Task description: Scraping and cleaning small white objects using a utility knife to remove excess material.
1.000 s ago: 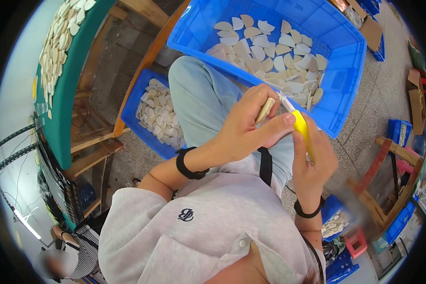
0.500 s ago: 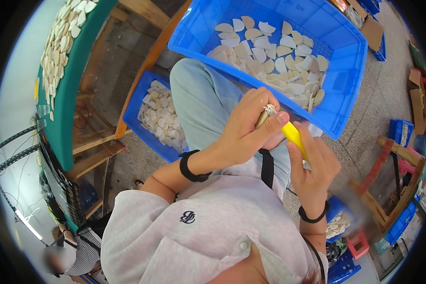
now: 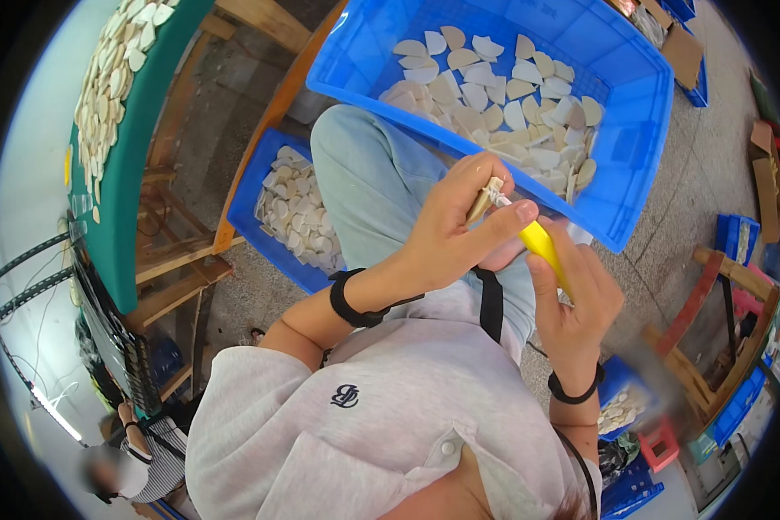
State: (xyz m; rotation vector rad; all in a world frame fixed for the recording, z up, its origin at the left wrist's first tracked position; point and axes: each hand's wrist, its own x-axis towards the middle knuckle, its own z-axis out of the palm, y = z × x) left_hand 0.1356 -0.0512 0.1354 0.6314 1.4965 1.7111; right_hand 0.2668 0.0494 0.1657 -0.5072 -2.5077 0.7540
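My left hand (image 3: 455, 230) pinches a small pale wooden piece (image 3: 484, 198) between thumb and fingers, just above my knee. My right hand (image 3: 572, 299) grips a yellow-handled tool (image 3: 546, 250) whose tip touches the piece. Both hands hover at the near rim of a large blue crate (image 3: 641, 156) holding several flat pale fan-shaped pieces (image 3: 503, 95). Black bands sit on both wrists.
A smaller blue crate (image 3: 264, 234) of similar pale pieces stands by my left leg. A green-topped bench (image 3: 134, 165) at the left carries several more pieces. Wooden frames, blue bins (image 3: 737, 243) and cardboard lie on the concrete floor. Another person (image 3: 139, 459) sits at lower left.
Both hands stayed together over my knee; the left hand has turned the wooden piece slightly and the yellow tool has shifted a little against it.
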